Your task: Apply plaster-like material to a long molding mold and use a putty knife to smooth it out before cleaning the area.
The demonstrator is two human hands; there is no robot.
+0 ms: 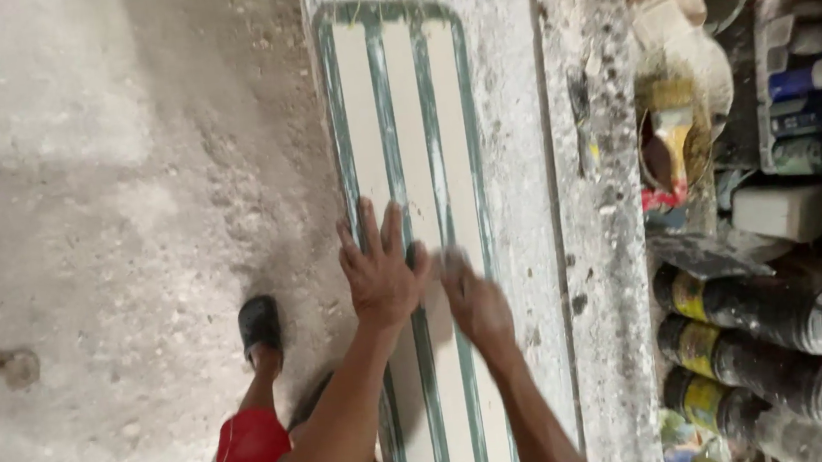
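1. On concrete surface [519, 100]: long white panel w/ green stripes [409, 111], lying flat, mid-frame.
2. Left hand [380, 274] spread, palm flat on panel; right hand [473, 300] blurred, on panel, pose unclear.
3. Prob. stiff, fairly heavy, maybe brittle; best gripped at long edges w/ both hands.

Both forearms bare, no sleeves, no gloves on hands: left hand [380, 274], right hand [475, 300]. Red shorts [237, 459] at 7 o'clock. Black shoe [259, 324] on foot, leg bare below shorts.
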